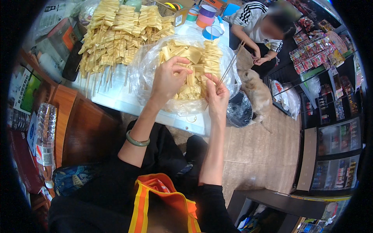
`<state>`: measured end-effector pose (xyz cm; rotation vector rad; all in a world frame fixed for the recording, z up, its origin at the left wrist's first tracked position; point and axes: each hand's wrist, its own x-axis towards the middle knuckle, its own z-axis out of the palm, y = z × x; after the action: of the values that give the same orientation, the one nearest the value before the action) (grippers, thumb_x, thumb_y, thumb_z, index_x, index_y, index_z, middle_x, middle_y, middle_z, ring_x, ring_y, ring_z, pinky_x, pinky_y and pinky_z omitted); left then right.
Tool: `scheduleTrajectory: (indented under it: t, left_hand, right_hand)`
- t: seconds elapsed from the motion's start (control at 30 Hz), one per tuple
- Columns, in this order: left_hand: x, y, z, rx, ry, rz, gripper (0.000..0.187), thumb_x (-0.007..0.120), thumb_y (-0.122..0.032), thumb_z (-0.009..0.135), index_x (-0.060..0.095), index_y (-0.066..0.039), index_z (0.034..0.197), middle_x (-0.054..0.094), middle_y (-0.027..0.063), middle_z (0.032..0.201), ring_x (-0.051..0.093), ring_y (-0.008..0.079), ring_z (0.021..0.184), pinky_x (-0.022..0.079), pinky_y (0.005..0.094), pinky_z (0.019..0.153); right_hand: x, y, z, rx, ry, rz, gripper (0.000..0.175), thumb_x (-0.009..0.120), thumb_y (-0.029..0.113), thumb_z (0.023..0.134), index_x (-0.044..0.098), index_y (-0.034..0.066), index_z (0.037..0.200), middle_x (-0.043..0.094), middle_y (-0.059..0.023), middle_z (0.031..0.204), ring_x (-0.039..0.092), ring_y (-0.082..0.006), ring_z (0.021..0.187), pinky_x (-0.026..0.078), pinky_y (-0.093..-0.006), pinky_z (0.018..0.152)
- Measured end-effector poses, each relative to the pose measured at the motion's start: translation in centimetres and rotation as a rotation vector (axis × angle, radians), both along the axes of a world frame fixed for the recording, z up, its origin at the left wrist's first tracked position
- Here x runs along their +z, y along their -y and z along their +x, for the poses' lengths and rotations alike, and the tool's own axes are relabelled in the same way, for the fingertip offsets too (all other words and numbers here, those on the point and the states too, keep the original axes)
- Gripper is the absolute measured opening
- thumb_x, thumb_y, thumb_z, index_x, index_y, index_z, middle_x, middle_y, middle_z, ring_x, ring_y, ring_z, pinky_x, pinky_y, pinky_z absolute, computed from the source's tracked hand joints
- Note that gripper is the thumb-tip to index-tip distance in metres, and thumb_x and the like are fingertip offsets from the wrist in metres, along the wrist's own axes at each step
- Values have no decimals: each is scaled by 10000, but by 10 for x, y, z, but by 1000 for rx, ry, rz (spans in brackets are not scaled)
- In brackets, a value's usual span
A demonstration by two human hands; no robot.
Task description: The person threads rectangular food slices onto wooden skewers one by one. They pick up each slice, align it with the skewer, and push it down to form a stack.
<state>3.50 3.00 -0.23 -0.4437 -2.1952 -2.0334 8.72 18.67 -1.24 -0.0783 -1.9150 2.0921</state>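
My right hand (217, 91) is closed around thin bamboo skewers (232, 62) that slant up and to the right. Just above its fingertips stands a pleated strip of tofu skin (212, 56); whether this hand also holds that strip's stick is hard to see. Over the middle of the pile, my left hand (170, 78) has thumb and fingers apart, with nothing visible between them. Below both hands lie loose pale-yellow tofu skin pieces (189, 91) in a clear plastic bag (142, 84), spread open on the white table (116, 99).
Many skewered tofu skins (116, 38) are heaped at the table's back left. Tape rolls (211, 32) lie at the back right. A bin lined with black plastic (239, 112) and a dog (258, 90) are right of the table. A person (256, 32) crouches beyond, near goods shelves.
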Motion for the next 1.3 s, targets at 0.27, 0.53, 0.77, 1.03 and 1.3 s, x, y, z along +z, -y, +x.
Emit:
scheduleTrajectory:
  t: [0.27, 0.53, 0.77, 1.03, 1.3]
  left_hand:
    - [0, -6, 5, 213, -81, -454, 201, 711, -185, 808, 662, -22, 916, 702, 113, 771, 679, 182, 701, 514, 270, 619]
    - [-11, -8, -2, 69, -88, -334, 191, 718, -153, 804, 631, -9, 895, 654, 43, 778, 622, 120, 703, 488, 246, 613]
    - [-7, -9, -2, -456, 141, 129, 118, 650, -131, 887, 587, -31, 880, 595, -32, 750, 565, 38, 695, 462, 184, 598]
    - [-8, -12, -5, -360, 177, 377, 74, 571, -84, 918, 545, -33, 966, 603, 6, 801, 564, 41, 665, 481, 179, 563]
    - [-1, -19, 9, -446, 63, 369, 282, 519, 25, 859, 510, -37, 1134, 589, 26, 917, 535, 29, 647, 474, 176, 547]
  right_hand:
    - [-1, -10, 3, -108, 6, 111, 245, 555, 187, 957, 645, 15, 1105, 415, 101, 594, 309, 5, 481, 215, -172, 430]
    - [-1, -5, 2, -154, 15, 116, 207, 637, 149, 909, 651, -12, 1037, 518, 83, 653, 372, 9, 527, 251, -160, 459]
    - [-1, 2, 3, -114, -28, -78, 149, 705, 101, 850, 642, -13, 920, 565, 50, 643, 430, 9, 534, 303, -159, 464]
    - [1, -3, 3, -32, -115, -324, 129, 656, 147, 893, 608, 55, 815, 446, 77, 546, 293, 0, 416, 187, -175, 382]
    - [4, 2, 6, -34, -69, -253, 130, 644, 143, 898, 597, 57, 812, 429, 80, 536, 279, -2, 411, 189, -179, 388]
